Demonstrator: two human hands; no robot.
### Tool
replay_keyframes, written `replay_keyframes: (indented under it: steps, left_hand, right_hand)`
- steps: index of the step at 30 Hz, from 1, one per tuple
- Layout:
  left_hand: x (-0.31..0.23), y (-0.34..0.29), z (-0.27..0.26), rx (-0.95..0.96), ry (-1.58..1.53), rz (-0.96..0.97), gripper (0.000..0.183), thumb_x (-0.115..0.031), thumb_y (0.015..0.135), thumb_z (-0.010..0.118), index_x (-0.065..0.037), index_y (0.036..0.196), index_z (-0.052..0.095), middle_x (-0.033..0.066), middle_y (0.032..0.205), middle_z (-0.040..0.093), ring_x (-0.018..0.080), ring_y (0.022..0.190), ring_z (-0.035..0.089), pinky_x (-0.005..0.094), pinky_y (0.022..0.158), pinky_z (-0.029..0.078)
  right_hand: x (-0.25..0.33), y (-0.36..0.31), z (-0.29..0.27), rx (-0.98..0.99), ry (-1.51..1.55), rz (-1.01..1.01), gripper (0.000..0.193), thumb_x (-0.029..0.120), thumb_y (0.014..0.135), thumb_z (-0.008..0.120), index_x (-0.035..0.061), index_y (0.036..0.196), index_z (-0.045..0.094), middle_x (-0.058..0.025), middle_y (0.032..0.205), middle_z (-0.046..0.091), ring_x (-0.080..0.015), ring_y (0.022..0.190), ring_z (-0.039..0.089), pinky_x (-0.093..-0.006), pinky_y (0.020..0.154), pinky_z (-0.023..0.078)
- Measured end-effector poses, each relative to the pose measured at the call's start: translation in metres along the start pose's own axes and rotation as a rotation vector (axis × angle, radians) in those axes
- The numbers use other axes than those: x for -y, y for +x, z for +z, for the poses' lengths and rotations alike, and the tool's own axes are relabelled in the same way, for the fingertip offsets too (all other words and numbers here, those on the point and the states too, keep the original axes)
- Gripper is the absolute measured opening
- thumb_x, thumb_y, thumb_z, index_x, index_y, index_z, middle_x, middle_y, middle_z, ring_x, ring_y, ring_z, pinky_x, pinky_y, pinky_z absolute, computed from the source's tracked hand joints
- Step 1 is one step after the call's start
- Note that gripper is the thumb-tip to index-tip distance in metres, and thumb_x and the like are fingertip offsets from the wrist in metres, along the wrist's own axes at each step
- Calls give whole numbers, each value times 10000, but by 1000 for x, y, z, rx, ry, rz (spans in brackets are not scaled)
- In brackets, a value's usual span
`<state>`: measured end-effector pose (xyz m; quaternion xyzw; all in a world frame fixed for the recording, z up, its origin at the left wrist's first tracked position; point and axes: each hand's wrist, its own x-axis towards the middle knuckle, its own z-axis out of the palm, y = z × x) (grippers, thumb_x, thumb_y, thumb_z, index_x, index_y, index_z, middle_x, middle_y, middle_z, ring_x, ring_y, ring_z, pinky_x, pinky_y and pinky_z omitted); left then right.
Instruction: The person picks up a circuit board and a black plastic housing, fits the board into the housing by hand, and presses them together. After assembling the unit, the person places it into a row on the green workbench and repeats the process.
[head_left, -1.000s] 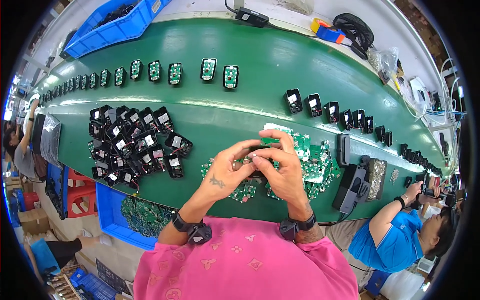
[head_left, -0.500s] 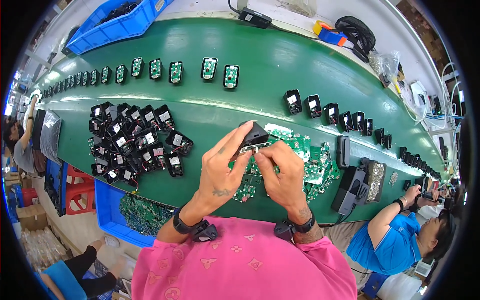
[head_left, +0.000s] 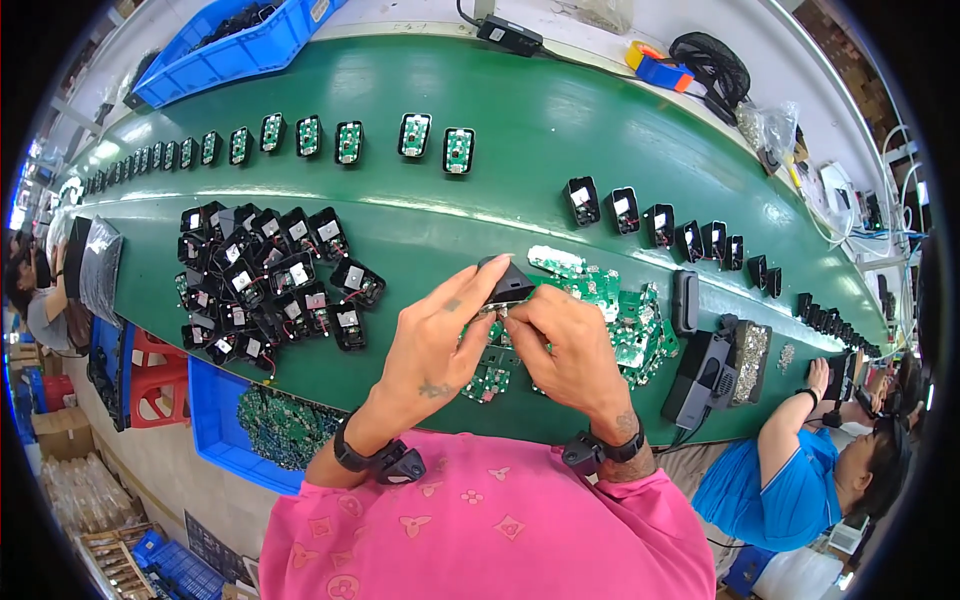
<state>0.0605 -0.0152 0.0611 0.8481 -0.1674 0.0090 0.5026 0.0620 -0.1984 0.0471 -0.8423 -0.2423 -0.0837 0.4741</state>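
Note:
Over the near part of the green bench, my left hand (head_left: 432, 340) grips a small black plastic housing (head_left: 513, 284), tilted, with a circuit board edge at its near side. My right hand (head_left: 568, 338) is closed in a pinch against that near edge; whatever sits between its fingertips is too small and covered to name. Beneath and right of my hands lies a heap of green circuit boards (head_left: 632, 335). To the left is a pile of black housings (head_left: 240, 275) with red wires and whitish squares inside.
A row of housings fitted with green boards (head_left: 459, 150) runs along the far left; open black housings (head_left: 582, 202) line up at right. A grey device (head_left: 697, 375) stands right of the boards. Blue bins (head_left: 225, 440) hold parts. A co-worker in blue (head_left: 775, 480) sits at right.
Both hands have drawn slightly lower with the housing, and my right fingers press closer to its edge. The person at lower left has gone from view.

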Motion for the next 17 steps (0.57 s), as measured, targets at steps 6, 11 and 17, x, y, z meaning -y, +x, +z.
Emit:
replay_keyframes:
  steps: [6, 11, 17]
  left_hand:
    - [-3, -1, 9, -58, 206, 55, 524, 54, 839, 648, -48, 1348, 572, 241, 1162, 649, 358, 946, 695, 345, 773, 568]
    - [25, 9, 18, -55, 147, 83, 526, 17, 872, 602, -34, 1387, 510, 227, 1109, 639, 375, 820, 686, 417, 678, 553]
    - [39, 17, 24, 19, -549, -293, 509, -40, 972, 558, -124, 1468, 480, 177, 1314, 614, 358, 996, 700, 437, 800, 602]
  right_hand:
    - [0, 0, 7, -20, 20, 100, 43, 29, 843, 658, -9, 835, 640, -112, 724, 565, -279, 619, 572, -375, 547, 431]
    - [-21, -1, 29, -122, -33, 103, 63, 46, 859, 665, -12, 856, 641, -114, 698, 569, -258, 600, 568, -375, 545, 433]
    - [-35, -14, 30, -168, 109, 464, 328, 223, 924, 692, 22, 1168, 608, -153, 828, 711, -264, 708, 705, -371, 610, 531]
